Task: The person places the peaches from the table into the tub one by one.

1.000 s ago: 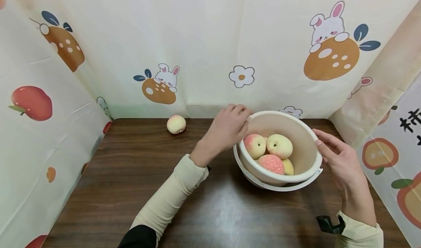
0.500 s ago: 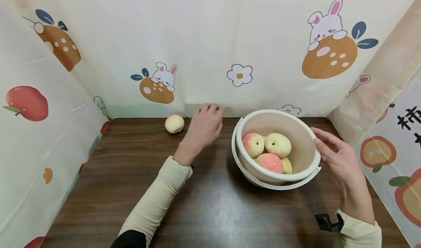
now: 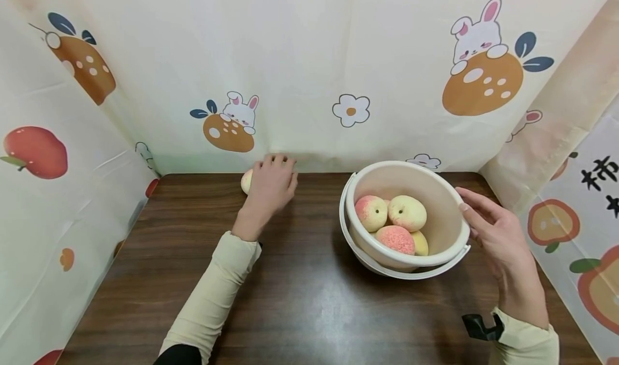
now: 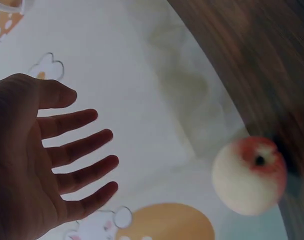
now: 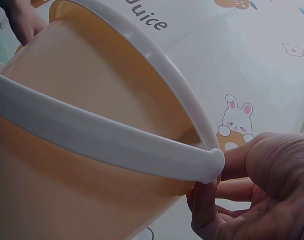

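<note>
My left hand [image 3: 273, 185] reaches over the back of the table and partly covers a pale peach with a red blush [image 3: 246, 181]. In the left wrist view the left hand [image 4: 57, 155] has its fingers spread and holds nothing, with the peach [image 4: 249, 175] some way off its fingertips. My right hand [image 3: 500, 236] grips the right side of a cream bucket [image 3: 442, 209], which leans to one side. The right wrist view has the right hand's fingers and thumb [image 5: 236, 165] at the bucket's rim, by the end of its white handle [image 5: 92, 130]. Several peaches [image 3: 407, 213] lie inside the bucket.
The dark wooden table [image 3: 300, 300] ends at the back against a printed curtain [image 3: 300, 58]. Side curtains hang at the left and right edges. The bucket's handle [image 3: 411, 275] hangs down along its near side.
My left hand has left the bucket's rim and moved left across the back of the table to the lone peach. The right hand has stayed at the bucket, which remains in place.
</note>
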The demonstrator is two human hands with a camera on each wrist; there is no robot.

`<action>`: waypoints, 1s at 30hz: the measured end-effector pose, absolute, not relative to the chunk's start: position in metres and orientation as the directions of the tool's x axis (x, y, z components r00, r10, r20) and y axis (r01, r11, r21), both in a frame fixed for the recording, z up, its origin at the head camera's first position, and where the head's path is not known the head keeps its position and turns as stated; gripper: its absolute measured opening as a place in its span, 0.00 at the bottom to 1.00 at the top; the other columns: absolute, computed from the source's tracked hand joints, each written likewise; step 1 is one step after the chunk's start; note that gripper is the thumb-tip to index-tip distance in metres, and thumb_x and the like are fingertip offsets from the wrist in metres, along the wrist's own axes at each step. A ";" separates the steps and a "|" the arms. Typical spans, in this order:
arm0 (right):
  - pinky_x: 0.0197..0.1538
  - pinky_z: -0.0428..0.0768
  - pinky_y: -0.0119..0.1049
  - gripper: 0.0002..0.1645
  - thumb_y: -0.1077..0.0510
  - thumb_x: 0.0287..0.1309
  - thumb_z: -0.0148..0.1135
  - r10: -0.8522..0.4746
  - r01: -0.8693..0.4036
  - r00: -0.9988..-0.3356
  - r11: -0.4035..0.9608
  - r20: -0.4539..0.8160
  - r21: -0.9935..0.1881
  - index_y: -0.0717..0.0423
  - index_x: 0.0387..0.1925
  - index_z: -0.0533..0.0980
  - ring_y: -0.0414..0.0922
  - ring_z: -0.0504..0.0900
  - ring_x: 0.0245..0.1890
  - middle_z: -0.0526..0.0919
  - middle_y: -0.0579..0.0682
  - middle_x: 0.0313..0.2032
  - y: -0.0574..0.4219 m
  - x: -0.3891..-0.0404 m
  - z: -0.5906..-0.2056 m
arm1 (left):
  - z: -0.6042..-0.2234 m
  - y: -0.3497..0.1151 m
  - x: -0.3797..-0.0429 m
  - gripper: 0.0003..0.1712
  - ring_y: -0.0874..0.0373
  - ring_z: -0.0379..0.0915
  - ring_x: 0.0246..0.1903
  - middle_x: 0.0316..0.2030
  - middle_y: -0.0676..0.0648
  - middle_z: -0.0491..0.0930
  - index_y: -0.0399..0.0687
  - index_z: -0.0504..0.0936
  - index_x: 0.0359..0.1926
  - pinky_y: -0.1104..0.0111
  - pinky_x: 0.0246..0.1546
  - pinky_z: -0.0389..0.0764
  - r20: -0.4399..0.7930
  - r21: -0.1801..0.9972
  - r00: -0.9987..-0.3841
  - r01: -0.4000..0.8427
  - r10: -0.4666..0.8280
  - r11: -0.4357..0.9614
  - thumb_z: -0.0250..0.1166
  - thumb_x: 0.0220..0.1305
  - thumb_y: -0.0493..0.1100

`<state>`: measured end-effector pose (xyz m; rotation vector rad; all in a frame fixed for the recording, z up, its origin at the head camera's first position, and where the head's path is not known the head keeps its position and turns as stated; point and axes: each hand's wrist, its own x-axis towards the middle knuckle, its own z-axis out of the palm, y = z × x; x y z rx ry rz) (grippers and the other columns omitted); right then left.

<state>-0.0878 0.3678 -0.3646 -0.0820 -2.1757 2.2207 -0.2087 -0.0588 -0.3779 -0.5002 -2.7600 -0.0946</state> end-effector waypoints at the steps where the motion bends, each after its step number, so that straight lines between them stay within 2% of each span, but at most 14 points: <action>1: 0.32 0.86 0.30 0.20 0.60 0.73 0.61 0.057 0.016 -0.998 -0.030 -0.018 -0.999 0.46 0.62 0.80 0.34 0.89 0.34 0.89 0.36 0.45 0.368 -0.088 -0.365 | -0.380 -0.062 -0.210 0.17 0.37 0.75 0.57 0.57 0.40 0.81 0.47 0.81 0.58 0.42 0.52 0.79 0.331 0.008 -0.889 0.338 0.316 0.941 0.57 0.77 0.48; 5: 0.32 0.85 0.29 0.19 0.61 0.72 0.62 0.060 0.017 -0.998 -0.043 -0.019 -0.999 0.45 0.61 0.80 0.34 0.87 0.32 0.90 0.36 0.43 0.368 -0.088 -0.366 | -0.390 -0.075 -0.214 0.18 0.35 0.74 0.57 0.56 0.39 0.81 0.45 0.81 0.59 0.40 0.53 0.78 0.310 0.028 -0.914 0.283 0.260 0.959 0.57 0.77 0.49; 15: 0.32 0.87 0.31 0.21 0.59 0.73 0.62 0.065 0.022 -0.998 0.002 -0.022 -1.000 0.47 0.64 0.78 0.35 0.89 0.34 0.88 0.34 0.46 0.371 -0.087 -0.363 | -0.408 -0.104 -0.226 0.21 0.33 0.70 0.60 0.60 0.35 0.77 0.42 0.79 0.62 0.36 0.56 0.74 0.238 0.142 -0.961 0.179 0.142 0.973 0.54 0.78 0.49; 20: 0.33 0.87 0.31 0.22 0.59 0.72 0.62 0.068 0.022 -0.997 0.004 -0.022 -1.000 0.48 0.65 0.78 0.34 0.89 0.35 0.88 0.34 0.46 0.370 -0.087 -0.363 | -0.418 -0.114 -0.233 0.23 0.31 0.67 0.63 0.64 0.34 0.73 0.42 0.76 0.64 0.34 0.59 0.71 0.176 0.175 -0.978 0.141 0.111 0.974 0.51 0.79 0.49; 30: 0.33 0.87 0.30 0.23 0.57 0.72 0.64 0.071 0.025 -0.997 0.008 -0.024 -1.000 0.51 0.66 0.77 0.34 0.88 0.35 0.88 0.35 0.46 0.368 -0.087 -0.365 | -0.432 -0.124 -0.242 0.25 0.29 0.64 0.65 0.68 0.31 0.67 0.42 0.71 0.69 0.33 0.57 0.73 0.105 0.208 -0.990 0.119 0.099 0.971 0.52 0.78 0.49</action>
